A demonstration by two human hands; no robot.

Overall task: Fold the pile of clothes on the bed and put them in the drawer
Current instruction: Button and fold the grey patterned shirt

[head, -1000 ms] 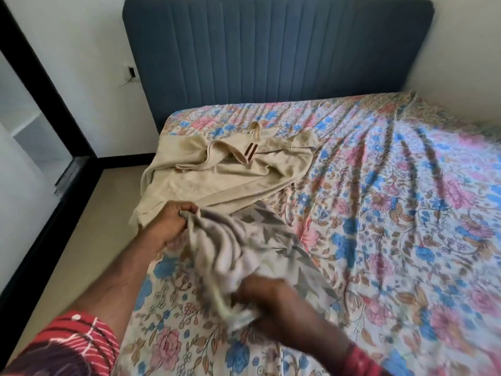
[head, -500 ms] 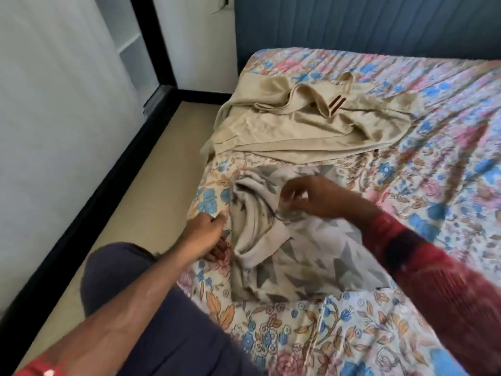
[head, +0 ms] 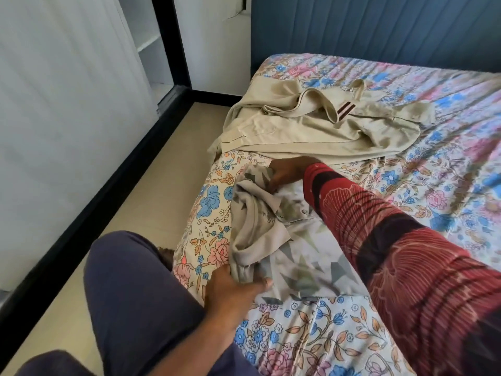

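I see the grey patterned garment lying crumpled near the left edge of the bed, on the floral sheet. My left hand pinches its near bunched end, thumb over the cloth, while my right hand, in a red sleeve, grasps its far end. Beyond that lies a beige garment, spread towards the blue headboard and hanging off the bed's side.
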